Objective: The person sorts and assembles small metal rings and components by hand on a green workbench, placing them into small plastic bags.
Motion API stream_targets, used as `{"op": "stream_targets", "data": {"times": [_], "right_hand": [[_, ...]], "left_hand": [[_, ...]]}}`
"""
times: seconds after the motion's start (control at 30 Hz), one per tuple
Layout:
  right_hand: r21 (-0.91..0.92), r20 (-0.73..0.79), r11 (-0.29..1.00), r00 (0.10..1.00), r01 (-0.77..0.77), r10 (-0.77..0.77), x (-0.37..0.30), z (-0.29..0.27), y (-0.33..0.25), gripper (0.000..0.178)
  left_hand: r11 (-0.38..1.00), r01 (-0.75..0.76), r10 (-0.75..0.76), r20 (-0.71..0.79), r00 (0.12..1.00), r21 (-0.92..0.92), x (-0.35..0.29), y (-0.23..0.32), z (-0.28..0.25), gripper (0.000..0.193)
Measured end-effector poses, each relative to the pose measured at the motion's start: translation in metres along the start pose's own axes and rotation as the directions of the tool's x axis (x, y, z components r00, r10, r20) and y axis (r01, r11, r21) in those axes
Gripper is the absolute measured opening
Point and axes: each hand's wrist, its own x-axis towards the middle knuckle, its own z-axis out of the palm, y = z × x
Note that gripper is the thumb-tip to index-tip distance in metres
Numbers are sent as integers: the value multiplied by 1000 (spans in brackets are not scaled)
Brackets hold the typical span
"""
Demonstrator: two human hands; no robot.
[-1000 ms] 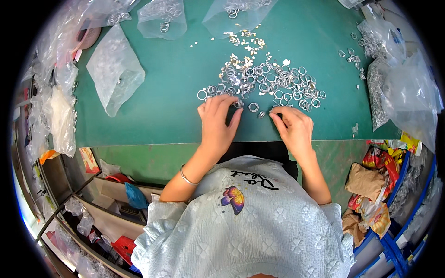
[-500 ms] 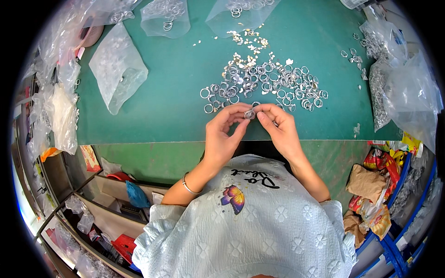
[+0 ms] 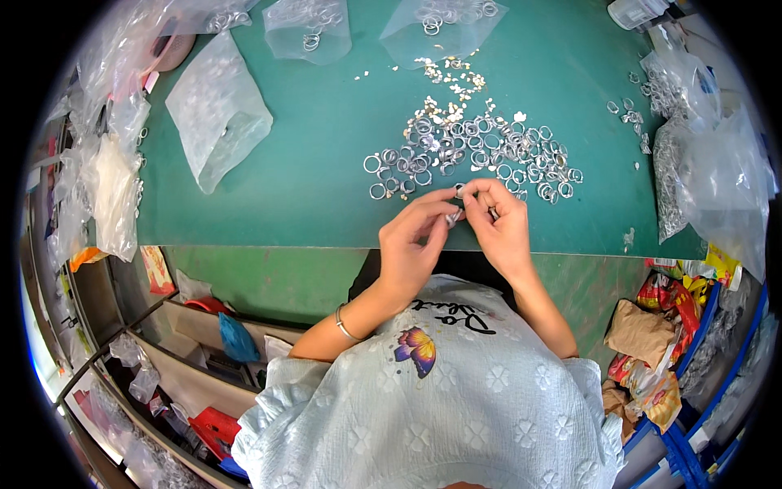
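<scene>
My left hand [image 3: 407,248] is closed, pinching a silver-coloured ring [image 3: 453,218] between thumb and fingers above the near part of the green table. Close against it, my right hand [image 3: 503,232] has its thumb and forefinger pinched together near another small round metal piece [image 3: 459,191]; whether the fingers grip that piece is hard to make out. A ring-like band [image 3: 494,213] shows at the fingers of the right hand. Just beyond both hands spreads a loose pile of silver-coloured rings [image 3: 489,142]. Small white and yellowish chips [image 3: 453,81] lie scattered behind and among the rings.
The green table [image 3: 318,163] ends at a front edge below my hands. A clear bag [image 3: 218,114] lies at left, with ring-filled bags [image 3: 308,33] at the back. More bags [image 3: 673,167] crowd the right side. Shelves [image 3: 204,326] stand lower left; packets [image 3: 643,330] lie lower right.
The table and its things have shifted slightly right in the view. The ring in my left hand has dropped a little nearer me, and my right fingertips have moved just beyond it.
</scene>
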Motion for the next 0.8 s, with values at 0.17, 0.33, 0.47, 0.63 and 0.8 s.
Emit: {"op": "stream_targets", "data": {"times": [0.17, 0.33, 0.47, 0.63, 0.8], "right_hand": [[42, 182, 996, 981, -81, 72, -1, -6, 6, 9], [70, 173, 997, 985, -42, 29, -3, -13, 7, 9], [-65, -136, 998, 990, 24, -33, -3, -13, 2, 8], [-663, -145, 749, 982, -6, -120, 9, -25, -3, 18], [-440, -132, 898, 990, -10, -54, 6, -29, -3, 14]], "left_hand": [[990, 38, -49, -76, 996, -134, 7, -6, 6, 20], [986, 76, -81, -28, 996, -147, 2, -6, 5, 20], [964, 190, -204, -59, 977, -185, -6, -3, 1, 18], [975, 148, -159, -56, 986, -165, -13, -5, -23, 22], [762, -1, 139, -161, 977, 647, -4, 5, -50, 25]]}}
